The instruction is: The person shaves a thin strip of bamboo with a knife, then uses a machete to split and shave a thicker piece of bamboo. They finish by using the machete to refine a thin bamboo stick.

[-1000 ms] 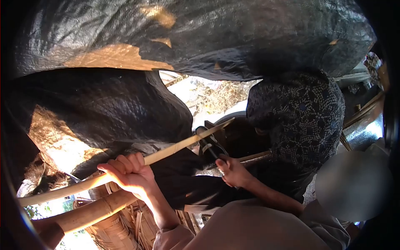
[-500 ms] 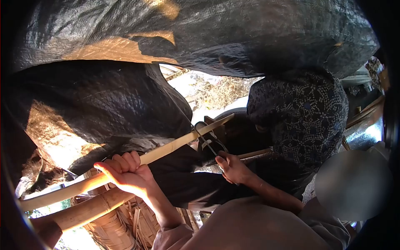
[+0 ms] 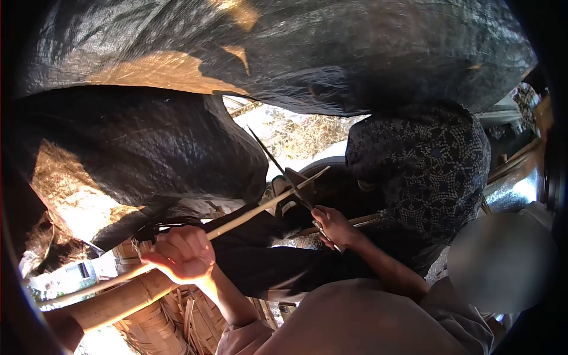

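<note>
My left hand (image 3: 182,254) is closed around a long pale bamboo strip (image 3: 257,210), which slants from the lower left up towards the centre. The strip's narrow edge shows. In my right hand (image 3: 334,228) is a long, dark-bladed knife (image 3: 275,161). Its tip points up and left, and the blade crosses the strip near its far end. Whether blade and strip touch, I cannot tell. Just below my left hand lies a thick bamboo pole (image 3: 127,300).
Black sheeting (image 3: 284,53) hangs across the top, with another dark sheet (image 3: 136,142) at left. Dark patterned cloth (image 3: 438,165) is at right, near a person's blurred head (image 3: 503,263). Woven bamboo (image 3: 151,325) stands at lower left.
The bamboo strip has turned from its broad face to its narrow edge. The knife has turned in my right hand, and its blade now reaches further up and left.
</note>
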Motion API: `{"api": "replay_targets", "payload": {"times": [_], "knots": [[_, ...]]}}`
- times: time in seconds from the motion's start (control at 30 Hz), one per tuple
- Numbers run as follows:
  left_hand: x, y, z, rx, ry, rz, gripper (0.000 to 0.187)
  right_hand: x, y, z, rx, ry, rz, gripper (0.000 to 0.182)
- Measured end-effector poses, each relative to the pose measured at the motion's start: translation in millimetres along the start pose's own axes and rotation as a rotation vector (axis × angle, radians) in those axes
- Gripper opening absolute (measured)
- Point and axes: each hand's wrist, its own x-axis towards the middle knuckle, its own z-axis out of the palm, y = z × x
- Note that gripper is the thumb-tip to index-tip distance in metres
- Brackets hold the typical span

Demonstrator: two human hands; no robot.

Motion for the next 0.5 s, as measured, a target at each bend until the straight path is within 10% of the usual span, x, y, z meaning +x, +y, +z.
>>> {"api": "replay_targets", "payload": {"times": [0.17,0.4,0.47,0.5], "knots": [[7,-1,9,-0.14,-0.459,0.003,0.054,-25,-25,10,-0.016,-0.087,0.063,0.031],[-2,-5,17,-0.166,-0.417,0.028,0.053,24,74,-20,-0.932,0.327,-0.751,0.033],[5,-10,16,-0.167,-0.382,0.048,0.053,31,75,-24,-0.32,0.315,0.058,0.031],[5,-11,16,-0.147,-0.349,0.062,0.052,30,71,-23,-0.324,0.321,0.066,0.031]]}}
